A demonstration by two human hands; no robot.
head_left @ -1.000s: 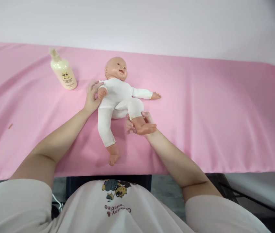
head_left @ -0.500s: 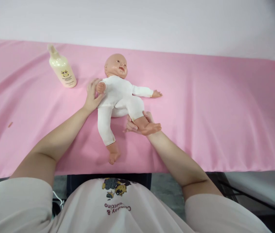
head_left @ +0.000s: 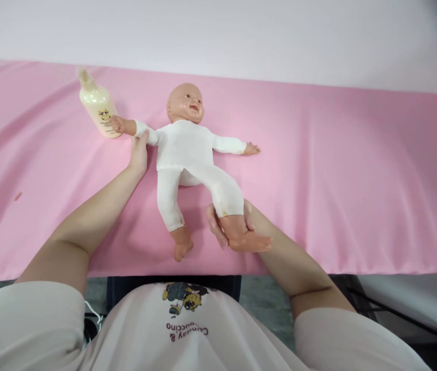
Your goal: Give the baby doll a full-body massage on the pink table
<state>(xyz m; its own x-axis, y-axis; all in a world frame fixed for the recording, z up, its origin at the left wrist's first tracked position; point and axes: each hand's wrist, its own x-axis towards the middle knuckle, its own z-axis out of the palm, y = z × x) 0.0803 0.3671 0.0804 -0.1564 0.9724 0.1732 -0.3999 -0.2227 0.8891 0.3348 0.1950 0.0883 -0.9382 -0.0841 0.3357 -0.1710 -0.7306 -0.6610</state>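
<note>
A baby doll [head_left: 186, 149] with a white cloth body lies on its back on the pink tablecloth [head_left: 342, 180], head toward the far side. My left hand [head_left: 140, 152] grips the doll's arm on the left from below, and that arm stretches out toward the bottle. Around the lower leg on the right, my right hand [head_left: 229, 221] is wrapped, its fingers partly hidden behind the doll's ankle. The doll's other arm and other leg rest on the cloth.
A cream pump bottle [head_left: 98, 105] stands at the left, partly covered by the doll's hand. A small orange-brown scrap [head_left: 18, 196] lies further left. The table's near edge runs just in front of my shirt. A white surface [head_left: 218, 36] is behind.
The doll's left-side arm has swung outward to the left with my left hand. My right hand has brought the bent leg down toward me, so it is now straighter.
</note>
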